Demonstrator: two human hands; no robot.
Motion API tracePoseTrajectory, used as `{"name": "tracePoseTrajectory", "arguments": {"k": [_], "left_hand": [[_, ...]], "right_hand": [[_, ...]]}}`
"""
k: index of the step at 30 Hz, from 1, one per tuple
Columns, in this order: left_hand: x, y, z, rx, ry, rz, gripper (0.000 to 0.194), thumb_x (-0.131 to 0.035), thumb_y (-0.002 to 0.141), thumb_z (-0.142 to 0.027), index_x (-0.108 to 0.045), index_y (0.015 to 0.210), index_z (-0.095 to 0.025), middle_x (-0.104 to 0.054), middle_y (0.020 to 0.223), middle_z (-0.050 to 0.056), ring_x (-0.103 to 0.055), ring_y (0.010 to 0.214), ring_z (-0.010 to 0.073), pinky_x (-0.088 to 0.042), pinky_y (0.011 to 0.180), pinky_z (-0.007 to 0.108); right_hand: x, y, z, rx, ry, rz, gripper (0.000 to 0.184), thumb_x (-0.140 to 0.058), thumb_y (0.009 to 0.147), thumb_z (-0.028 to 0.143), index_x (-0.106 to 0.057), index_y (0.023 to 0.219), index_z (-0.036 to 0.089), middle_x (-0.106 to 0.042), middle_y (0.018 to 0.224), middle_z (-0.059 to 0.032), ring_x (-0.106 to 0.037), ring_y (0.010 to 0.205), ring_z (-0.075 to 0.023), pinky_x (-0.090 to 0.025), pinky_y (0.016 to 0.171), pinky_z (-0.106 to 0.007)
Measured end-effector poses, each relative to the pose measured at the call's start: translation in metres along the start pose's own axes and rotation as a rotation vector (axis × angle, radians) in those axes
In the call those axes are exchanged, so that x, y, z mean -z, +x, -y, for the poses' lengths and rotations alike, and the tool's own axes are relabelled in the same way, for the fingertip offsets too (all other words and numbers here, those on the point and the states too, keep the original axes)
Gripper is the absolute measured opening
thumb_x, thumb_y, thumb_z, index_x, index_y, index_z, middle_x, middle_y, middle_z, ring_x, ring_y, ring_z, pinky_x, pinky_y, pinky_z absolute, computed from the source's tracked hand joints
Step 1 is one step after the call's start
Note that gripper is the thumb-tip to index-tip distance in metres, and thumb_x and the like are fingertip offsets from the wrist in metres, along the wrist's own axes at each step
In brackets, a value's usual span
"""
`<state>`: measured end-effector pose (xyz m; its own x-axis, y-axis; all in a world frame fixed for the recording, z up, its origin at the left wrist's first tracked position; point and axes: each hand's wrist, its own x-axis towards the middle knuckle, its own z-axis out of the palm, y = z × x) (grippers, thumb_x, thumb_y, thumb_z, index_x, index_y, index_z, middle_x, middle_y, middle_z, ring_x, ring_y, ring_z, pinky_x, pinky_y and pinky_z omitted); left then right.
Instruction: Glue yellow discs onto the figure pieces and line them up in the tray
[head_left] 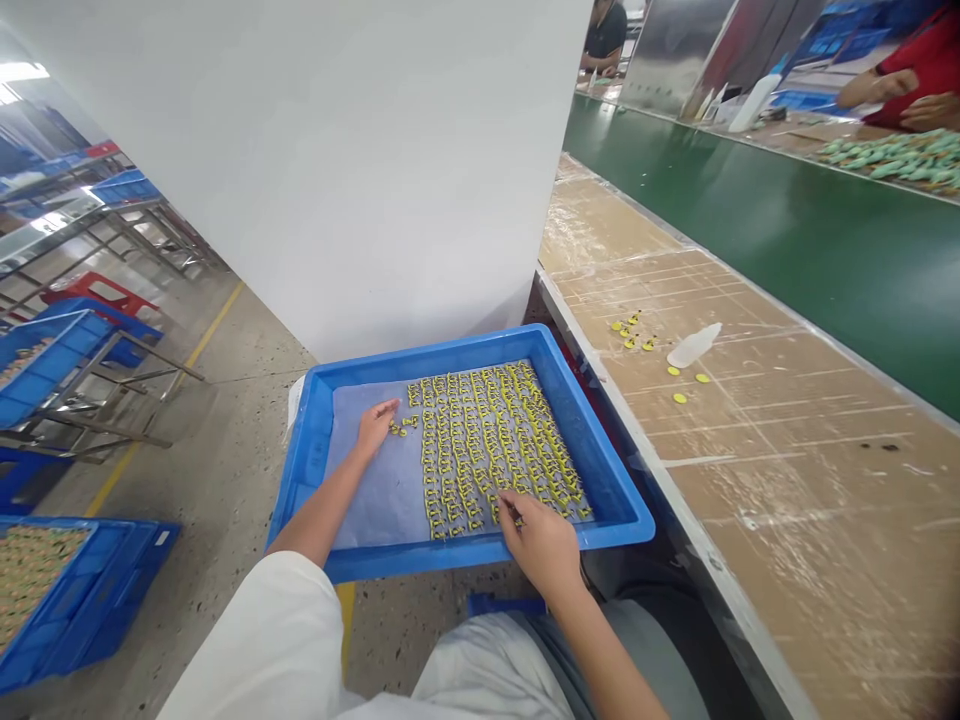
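Note:
A blue plastic tray [461, 352] lies in front of me, lined with a pale sheet [382, 505]. Small yellow-and-black figures [457, 440] stand or lie in many close rows over its middle and right. My left hand [375, 428] is on the left part of the sheet, fingers stretched out beside several loose figures [405, 424]. At the near edge of the rows, my right hand [541, 540] has thumb and forefinger pinched together. Whatever is between those fingertips is too small and hidden to make out.
On the worn bench [750, 450] at right lie a white squeeze bottle [694, 346], several yellow discs [679, 398] and a few figures [630, 330]. Beyond runs a green conveyor belt [750, 200]. A white panel [390, 180] stands behind the tray. Co-workers sit across the belt.

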<state>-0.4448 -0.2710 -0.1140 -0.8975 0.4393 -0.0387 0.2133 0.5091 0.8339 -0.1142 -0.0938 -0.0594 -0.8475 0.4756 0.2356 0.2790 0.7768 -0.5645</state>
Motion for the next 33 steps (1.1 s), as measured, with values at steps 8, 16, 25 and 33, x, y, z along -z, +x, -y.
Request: {"name": "tracePoseTrajectory", "arguments": {"k": [8,16,25,33], "left_hand": [[0.008,-0.018,0.0,-0.142,0.339,0.142,0.03,-0.06,0.091,-0.033,-0.061,0.117,-0.017,-0.062,0.123,0.01,-0.062,0.107,0.0237,-0.052,0.091,0.047],[-0.012,-0.021,-0.018,-0.242,0.66,0.147,0.028,-0.059,0.092,-0.035,-0.063,0.114,-0.019,-0.062,0.123,0.01,-0.06,0.109,0.0241,-0.049,0.095,0.048],[-0.015,-0.011,-0.032,-0.334,0.763,0.215,0.027,-0.058,0.093,-0.034,-0.063,0.115,-0.019,-0.063,0.122,0.01,-0.061,0.109,0.0236,-0.049,0.095,0.048],[-0.011,-0.004,-0.025,-0.243,0.776,0.188,0.027,-0.058,0.093,-0.035,-0.063,0.113,-0.018,-0.064,0.118,0.009,-0.063,0.103,0.0221,-0.052,0.091,0.046]], "right_hand": [[-0.003,-0.002,-0.002,0.045,-0.024,-0.032,0.022,-0.051,0.094,0.028,-0.072,0.1,0.022,-0.076,0.086,0.0,-0.071,0.073,-0.0156,-0.043,0.064,-0.025],[-0.002,-0.002,-0.003,0.065,-0.03,-0.033,0.022,-0.051,0.094,0.027,-0.072,0.101,0.022,-0.076,0.086,-0.0005,-0.07,0.073,-0.0151,-0.044,0.065,-0.025],[-0.002,-0.003,-0.003,0.07,-0.03,-0.04,0.022,-0.051,0.094,0.027,-0.072,0.099,0.022,-0.076,0.087,-0.0007,-0.071,0.075,-0.0151,-0.045,0.066,-0.025],[-0.002,-0.003,-0.003,0.074,-0.038,-0.035,0.023,-0.05,0.095,0.028,-0.072,0.1,0.023,-0.077,0.088,-0.0013,-0.071,0.076,-0.0162,-0.044,0.066,-0.025]]}}
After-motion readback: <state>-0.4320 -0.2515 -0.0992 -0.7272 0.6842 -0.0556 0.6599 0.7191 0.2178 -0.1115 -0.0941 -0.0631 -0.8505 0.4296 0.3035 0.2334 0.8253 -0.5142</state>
